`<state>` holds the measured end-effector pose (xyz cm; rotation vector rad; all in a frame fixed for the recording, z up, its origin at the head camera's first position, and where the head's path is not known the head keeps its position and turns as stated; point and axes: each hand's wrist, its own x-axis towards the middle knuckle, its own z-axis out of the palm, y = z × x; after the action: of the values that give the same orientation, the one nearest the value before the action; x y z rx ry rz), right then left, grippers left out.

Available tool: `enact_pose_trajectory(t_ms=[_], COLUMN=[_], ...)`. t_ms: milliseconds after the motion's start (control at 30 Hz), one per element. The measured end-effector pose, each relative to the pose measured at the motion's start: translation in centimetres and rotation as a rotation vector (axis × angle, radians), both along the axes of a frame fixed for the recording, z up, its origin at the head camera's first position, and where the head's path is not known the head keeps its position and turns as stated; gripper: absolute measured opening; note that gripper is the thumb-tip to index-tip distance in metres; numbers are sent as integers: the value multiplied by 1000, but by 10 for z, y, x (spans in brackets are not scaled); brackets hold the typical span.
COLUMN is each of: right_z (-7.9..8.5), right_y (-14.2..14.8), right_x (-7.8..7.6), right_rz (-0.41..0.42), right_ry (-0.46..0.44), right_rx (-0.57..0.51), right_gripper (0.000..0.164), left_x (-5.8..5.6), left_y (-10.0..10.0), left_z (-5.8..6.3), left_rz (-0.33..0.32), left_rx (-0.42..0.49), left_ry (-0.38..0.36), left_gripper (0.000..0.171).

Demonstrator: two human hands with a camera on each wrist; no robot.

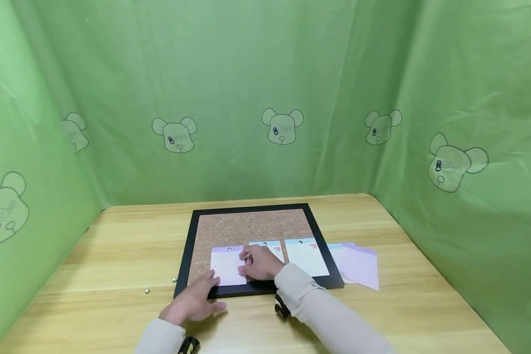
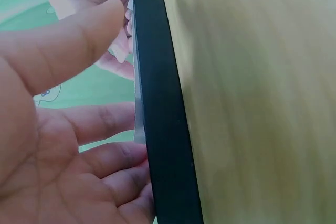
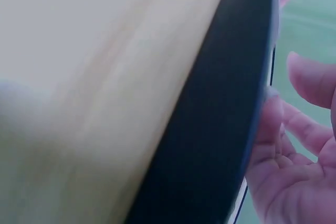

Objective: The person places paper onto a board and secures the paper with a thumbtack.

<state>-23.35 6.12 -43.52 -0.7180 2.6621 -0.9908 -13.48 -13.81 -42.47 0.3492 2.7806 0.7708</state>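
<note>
A cork board [image 1: 256,222] in a black frame [image 1: 185,268] lies on the table. Along its lower part are a purple-topped note [image 1: 227,270] and two blue-topped notes, the right one [image 1: 307,260] in full view. A silver pin [image 1: 229,249] sits at the purple-topped note's upper edge. My left hand [image 1: 196,299] rests at that note's lower left corner, fingers extended over the frame, thumb apart. My right hand [image 1: 261,263] bends its fingers at the note's right side, covering much of the middle note [image 1: 272,244]. I cannot tell whether those fingers hold anything.
Right of the board lie loose notes, a purple-topped one [image 1: 363,268] overlapping a blue-topped one [image 1: 336,248]. Two small silver pins, one nearer [image 1: 147,291] and one by the frame [image 1: 174,280], lie on the wooden table [image 1: 115,246]. Green curtains [image 1: 230,64] enclose the table.
</note>
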Motion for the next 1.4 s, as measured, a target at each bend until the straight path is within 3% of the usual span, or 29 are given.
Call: enact_pose_trajectory(t_ms=[333, 800, 1000, 1400], right_z=[-1, -3, -2, 2], right_y=[26, 78, 109, 183], right_x=[-4, -10, -15, -16], right_rz=[-64, -276, -386, -496], right_ry=[68, 140, 175, 177], right_rx=[-28, -50, -6, 46], right_gripper=[25, 20, 27, 39], left_x=[1, 4, 10, 16], left_y=[-2, -3, -3, -2], left_z=[-1, -4, -3, -6], left_rz=[18, 31, 39, 54], left_rx=[43, 62, 68, 65], left_ry=[0, 20, 21, 15], left_gripper=[67, 64, 66, 69])
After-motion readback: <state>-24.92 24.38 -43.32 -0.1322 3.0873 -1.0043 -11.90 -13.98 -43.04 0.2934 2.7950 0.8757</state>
